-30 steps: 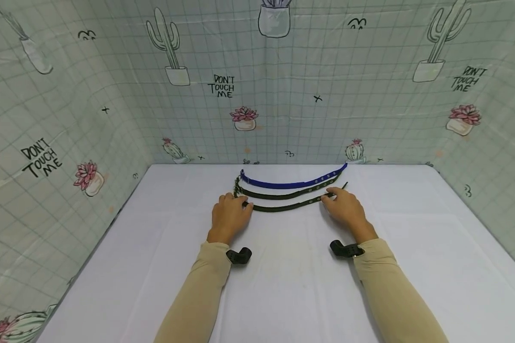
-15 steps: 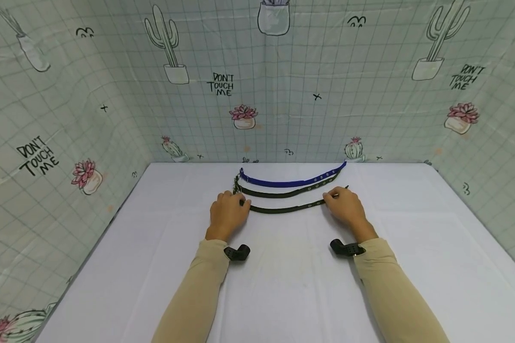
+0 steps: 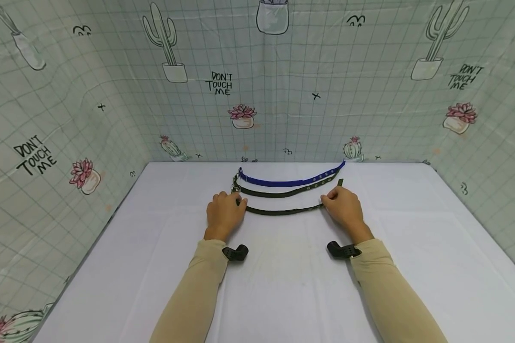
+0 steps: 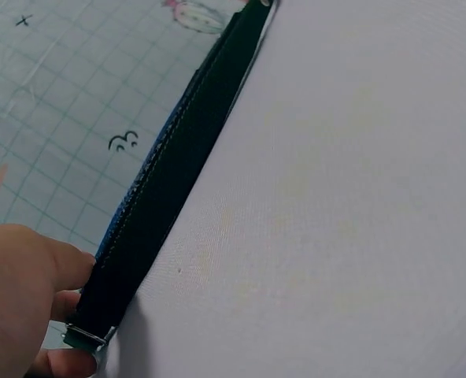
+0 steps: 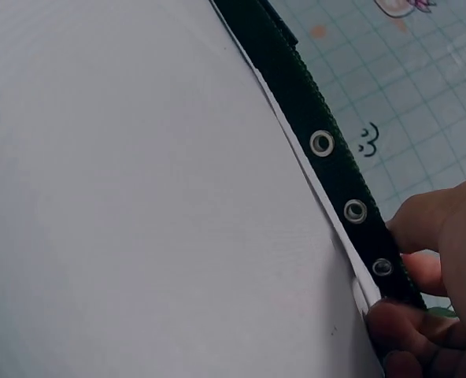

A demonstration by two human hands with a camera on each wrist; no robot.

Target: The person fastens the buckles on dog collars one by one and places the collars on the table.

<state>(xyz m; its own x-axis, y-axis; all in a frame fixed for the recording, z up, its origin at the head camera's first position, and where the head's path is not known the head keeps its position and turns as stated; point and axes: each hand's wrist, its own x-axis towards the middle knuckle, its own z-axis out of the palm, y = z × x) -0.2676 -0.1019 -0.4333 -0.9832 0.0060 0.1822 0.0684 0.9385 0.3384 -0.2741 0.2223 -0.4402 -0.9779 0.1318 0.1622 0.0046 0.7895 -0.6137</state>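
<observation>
A dark green collar (image 3: 279,212) with metal eyelets lies nearest to me, bowed gently toward me. My left hand (image 3: 224,214) pinches its left end; in the left wrist view a metal buckle piece (image 4: 87,335) shows between thumb and fingers. With thumb and fingers, my right hand (image 3: 343,207) pinches the eyelet end, and the tip sticks up beyond the fingers. Several round eyelets (image 5: 355,211) show in the right wrist view. Just behind lies a second dark green collar (image 3: 272,194), and farther back a blue collar (image 3: 279,184), both curved the same way.
White cloth (image 3: 283,286) covers the table. A patterned curtain (image 3: 283,119) with cactus drawings stands along the back and both sides. The blue collar's right end reaches the table's back edge. Black wrist cameras (image 3: 236,253) sit on both wrists.
My right fingers have closed round the near collar's eyelet end, whose tip now points more upward. That collar has come slightly toward me, away from the second one. The back two collars stay put.
</observation>
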